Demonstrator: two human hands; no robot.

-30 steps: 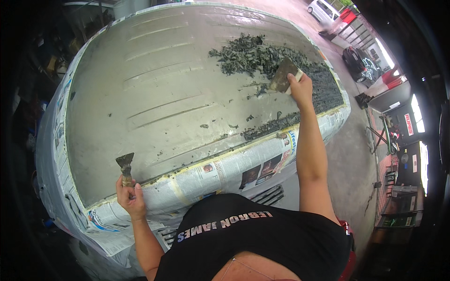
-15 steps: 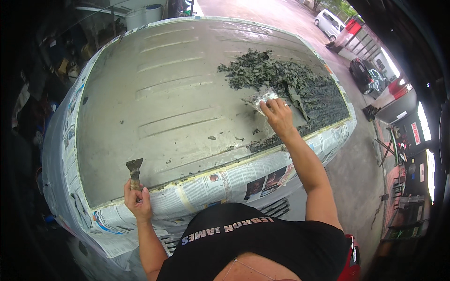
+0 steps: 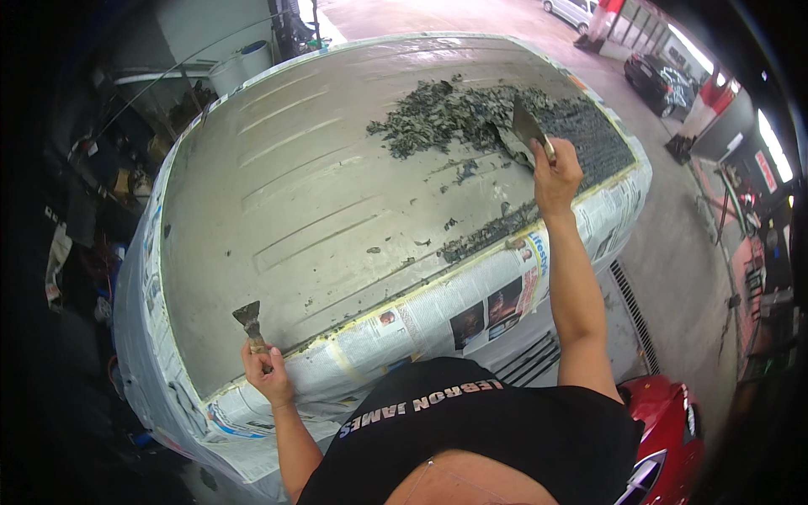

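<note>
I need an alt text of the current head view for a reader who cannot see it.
A person's right hand holds a broad scraper at a patch of dark flakes on a large grey ribbed panel. The left hand holds a smaller scraper at the near side, where newspaper hangs; a red car stands at lower right.

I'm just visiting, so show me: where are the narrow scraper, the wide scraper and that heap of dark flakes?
Narrow scraper (image 3: 247, 315): head view, on its flared blade.
Wide scraper (image 3: 528, 127): head view, on its blade.
Heap of dark flakes (image 3: 433, 119): head view, around its middle.
</note>
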